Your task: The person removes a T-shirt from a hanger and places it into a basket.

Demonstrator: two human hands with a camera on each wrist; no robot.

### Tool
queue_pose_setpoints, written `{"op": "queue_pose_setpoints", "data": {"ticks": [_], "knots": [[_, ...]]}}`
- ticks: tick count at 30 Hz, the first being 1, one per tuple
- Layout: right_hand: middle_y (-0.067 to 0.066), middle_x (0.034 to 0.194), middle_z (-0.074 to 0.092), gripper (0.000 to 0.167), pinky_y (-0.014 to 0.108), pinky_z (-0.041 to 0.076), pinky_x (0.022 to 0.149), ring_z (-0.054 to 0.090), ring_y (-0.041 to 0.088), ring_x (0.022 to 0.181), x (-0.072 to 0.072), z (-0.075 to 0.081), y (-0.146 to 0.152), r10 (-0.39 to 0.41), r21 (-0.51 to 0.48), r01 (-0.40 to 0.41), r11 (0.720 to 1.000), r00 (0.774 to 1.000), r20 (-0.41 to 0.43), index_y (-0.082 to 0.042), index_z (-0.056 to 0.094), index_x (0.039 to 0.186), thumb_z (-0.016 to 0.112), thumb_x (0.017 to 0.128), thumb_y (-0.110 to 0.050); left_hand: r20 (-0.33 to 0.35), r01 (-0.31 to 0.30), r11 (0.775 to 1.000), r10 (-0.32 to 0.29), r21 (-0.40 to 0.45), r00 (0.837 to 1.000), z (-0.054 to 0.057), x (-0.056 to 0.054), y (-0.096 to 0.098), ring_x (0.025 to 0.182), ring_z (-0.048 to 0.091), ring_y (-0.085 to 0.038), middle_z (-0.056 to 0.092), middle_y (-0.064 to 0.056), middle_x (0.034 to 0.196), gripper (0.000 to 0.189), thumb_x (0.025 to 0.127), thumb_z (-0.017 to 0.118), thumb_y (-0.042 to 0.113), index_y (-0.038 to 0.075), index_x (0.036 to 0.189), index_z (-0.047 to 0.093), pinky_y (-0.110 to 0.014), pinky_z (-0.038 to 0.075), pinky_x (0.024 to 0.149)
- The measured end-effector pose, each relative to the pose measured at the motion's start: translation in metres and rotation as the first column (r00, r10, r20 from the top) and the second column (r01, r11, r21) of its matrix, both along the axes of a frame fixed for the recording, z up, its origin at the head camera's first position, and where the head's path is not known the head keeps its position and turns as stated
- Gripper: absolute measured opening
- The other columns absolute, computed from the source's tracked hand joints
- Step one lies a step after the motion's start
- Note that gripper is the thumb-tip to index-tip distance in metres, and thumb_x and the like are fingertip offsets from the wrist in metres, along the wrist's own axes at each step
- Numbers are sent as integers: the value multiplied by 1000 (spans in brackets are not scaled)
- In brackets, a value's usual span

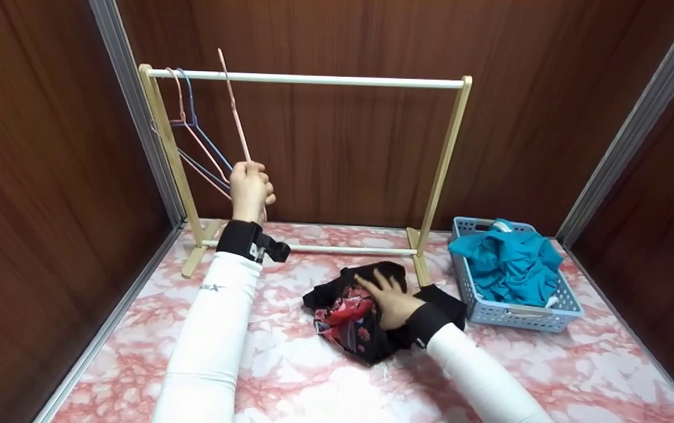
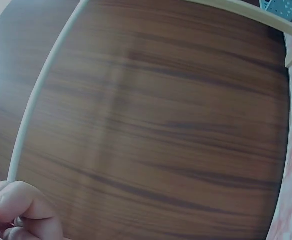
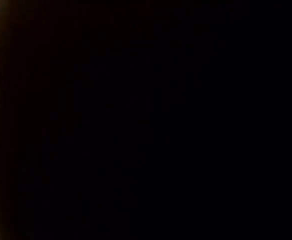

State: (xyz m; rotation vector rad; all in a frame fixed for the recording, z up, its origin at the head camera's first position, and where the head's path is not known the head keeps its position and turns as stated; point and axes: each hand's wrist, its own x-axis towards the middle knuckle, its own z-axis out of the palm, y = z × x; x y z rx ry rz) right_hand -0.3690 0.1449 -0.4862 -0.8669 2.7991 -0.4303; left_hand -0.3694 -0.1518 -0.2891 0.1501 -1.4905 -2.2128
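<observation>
My left hand (image 1: 250, 187) grips a pink clothes hanger (image 1: 236, 114), whose hook rises above the rack's white top rail. In the left wrist view the curled fingers (image 2: 28, 207) show at the lower left corner. My right hand (image 1: 393, 301), fingers spread, rests on a crumpled black garment (image 1: 381, 273) with a red floral part (image 1: 346, 311), lying on the table. The right wrist view is almost wholly dark.
A rack with a white top rail (image 1: 325, 80) and wooden legs stands at the back. Pink and blue hangers (image 1: 191, 106) hang at its left end. At the right, a light blue basket (image 1: 519, 317) holds teal cloth (image 1: 513, 264). Wood-grain walls enclose the marbled table.
</observation>
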Motion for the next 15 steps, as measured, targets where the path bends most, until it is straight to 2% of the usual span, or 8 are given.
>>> {"op": "queue_pose_setpoints", "data": {"ticks": [3, 4, 6, 8, 11, 15], "knots": [[27, 153, 45, 100, 66, 52, 97, 47, 60, 133, 1, -6, -2, 43, 28, -42, 999, 998, -47, -19, 35, 158, 82, 70, -7, 0, -8, 1000, 8, 10, 1000, 4, -3, -4, 43, 30, -2, 34, 3, 63, 20, 112, 32, 8, 9, 94, 42, -13, 23, 39], [27, 146, 53, 97, 66, 51, 99, 52, 58, 128, 1, -6, -3, 55, 34, -52, 998, 996, -67, -15, 39, 155, 84, 69, -10, 6, -6, 1000, 6, 16, 1000, 7, -1, -4, 43, 30, -2, 35, 2, 63, 20, 111, 32, 8, 8, 95, 42, -13, 23, 39], [24, 132, 62, 87, 63, 52, 99, 59, 51, 120, -1, -7, -2, 82, 18, -80, 997, 992, -92, -10, 46, 147, 86, 70, -13, 13, -8, 1000, 8, 17, 1000, 10, -3, -7, 43, 30, -2, 35, 2, 64, 19, 111, 31, 8, 8, 96, 43, -13, 23, 39], [21, 120, 68, 75, 57, 56, 95, 65, 46, 111, -3, -9, 0, 106, -24, -109, 994, 989, -105, -8, 52, 137, 86, 70, -12, 17, -10, 1000, 10, 18, 1000, 12, -6, -9, 42, 30, -2, 35, 2, 63, 19, 111, 31, 7, 8, 96, 42, -13, 23, 39], [18, 112, 73, 67, 51, 59, 90, 71, 37, 103, -4, -11, 5, 140, -105, -151, 983, 984, -107, -6, 55, 131, 84, 70, -7, 21, -19, 1000, 19, 11, 1000, 11, -12, -11, 42, 30, -2, 34, 4, 62, 19, 111, 31, 7, 10, 95, 42, -13, 23, 39], [20, 120, 73, 74, 49, 57, 96, 72, 36, 107, -3, -10, 12, 158, -180, -175, 968, 982, -104, 0, 54, 140, 82, 72, -7, 23, -28, 999, 28, 20, 999, 11, -16, -12, 42, 30, -2, 33, 5, 60, 20, 111, 31, 9, 10, 95, 42, -13, 24, 39]]}}
